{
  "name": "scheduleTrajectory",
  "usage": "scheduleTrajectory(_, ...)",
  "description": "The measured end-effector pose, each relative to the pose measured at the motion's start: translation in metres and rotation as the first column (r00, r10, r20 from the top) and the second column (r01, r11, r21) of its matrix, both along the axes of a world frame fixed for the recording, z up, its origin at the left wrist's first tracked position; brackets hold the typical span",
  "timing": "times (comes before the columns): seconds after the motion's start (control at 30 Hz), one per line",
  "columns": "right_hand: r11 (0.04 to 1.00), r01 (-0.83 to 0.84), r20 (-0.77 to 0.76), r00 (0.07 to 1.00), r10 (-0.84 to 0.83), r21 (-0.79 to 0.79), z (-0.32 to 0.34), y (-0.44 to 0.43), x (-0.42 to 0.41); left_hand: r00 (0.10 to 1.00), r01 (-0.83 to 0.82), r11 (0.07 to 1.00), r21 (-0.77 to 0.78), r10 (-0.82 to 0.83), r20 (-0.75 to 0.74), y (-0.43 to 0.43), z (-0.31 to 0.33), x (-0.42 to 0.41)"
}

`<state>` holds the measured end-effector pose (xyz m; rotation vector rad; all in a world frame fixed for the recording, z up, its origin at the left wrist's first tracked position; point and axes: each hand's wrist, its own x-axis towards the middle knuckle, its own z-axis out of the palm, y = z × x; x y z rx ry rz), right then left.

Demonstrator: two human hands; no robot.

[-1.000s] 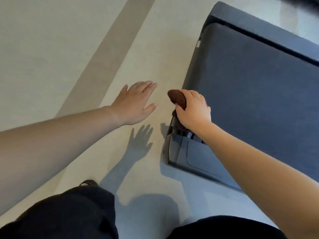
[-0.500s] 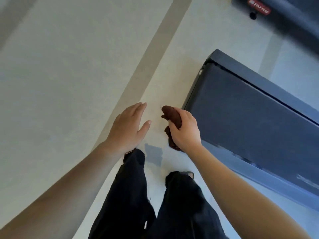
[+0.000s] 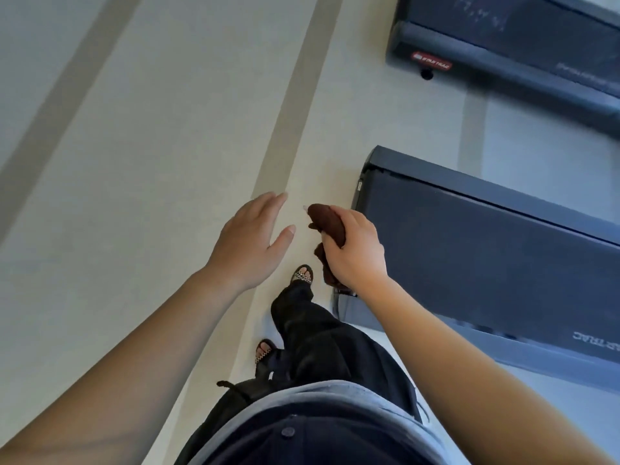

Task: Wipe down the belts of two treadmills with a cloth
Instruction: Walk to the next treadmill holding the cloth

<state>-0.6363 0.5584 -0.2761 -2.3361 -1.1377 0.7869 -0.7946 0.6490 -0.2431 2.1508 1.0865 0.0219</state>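
Holds both bare arms forward: left hand (image 3: 250, 239) flat, palm down, fingers straight, gripping nothing; right hand (image 3: 355, 253) at its 3 o'clock, fingers curled tight round a bunched dark brown cloth (image 3: 327, 223). Stands by two dark grey treadmills: near treadmill belt (image 3: 486, 263) at 3 o'clock of the cloth, side rail lettered "TRAC"; far treadmill (image 3: 503, 38) at 1 o'clock, with a red label (image 3: 432, 61) reading "STAR TRAC".

Brown cloth (image 3: 328, 220) in right hand (image 3: 355, 251)

Soft even light, blurred edges
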Motion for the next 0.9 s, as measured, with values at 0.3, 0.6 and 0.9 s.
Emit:
scheduleTrajectory(0.3, 0.994, 0.102, 0.084, 0.991, -0.100, -0.031, 0.011, 0.089, 0.120, 0.976, 0.218, 0.976, -0.027, -0.218, -0.014, 0.117, 0.015, 0.134)
scheduleTrajectory(0.6, 0.929, 0.362, -0.105, 0.929, -0.354, 0.073, 0.014, 0.211, 0.196, 0.971, 0.238, 0.970, -0.042, -0.238, -0.006, 0.255, 0.019, 0.203)
scheduleTrajectory(0.9, 0.795, 0.598, -0.100, 0.801, -0.590, 0.106, 0.012, 0.358, 0.244, 0.851, 0.524, 0.851, 0.030, -0.523, -0.041, 0.440, 0.029, 0.291)
